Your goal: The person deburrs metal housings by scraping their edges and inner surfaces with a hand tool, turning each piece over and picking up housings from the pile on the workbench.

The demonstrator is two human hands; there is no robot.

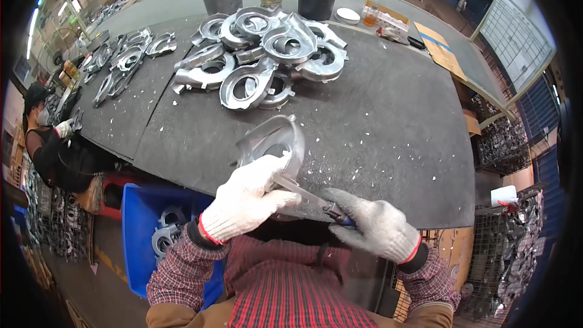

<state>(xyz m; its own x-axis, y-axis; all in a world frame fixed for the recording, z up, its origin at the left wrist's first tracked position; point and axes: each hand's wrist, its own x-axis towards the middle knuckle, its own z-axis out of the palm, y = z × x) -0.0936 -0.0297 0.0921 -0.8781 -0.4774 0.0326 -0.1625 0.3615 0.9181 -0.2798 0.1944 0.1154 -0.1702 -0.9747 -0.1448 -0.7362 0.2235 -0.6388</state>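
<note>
My left hand (246, 197), in a white knit glove, is closed around the near edge of a silver metal scroll-shaped housing (293, 146) at the table's front edge. In my right hand (379, 225), also gloved, is a flat-bladed hand tool (306, 195) with a dark blue handle. Its blade points left and up, lying against the near side of the housing beside my left thumb. My left fingers partly cover the blade's tip and the part's lower rim. Beyond them sits a heap of similar metal housings (291, 39).
A blue bin (136, 237) with a few castings stands at lower left. Grey (223, 0) and black (317, 0) buckets stand behind the heap. Metal chips dot the dark tabletop (388, 115). At far left a co-worker (45, 127) handles another part near a second pile (124, 61).
</note>
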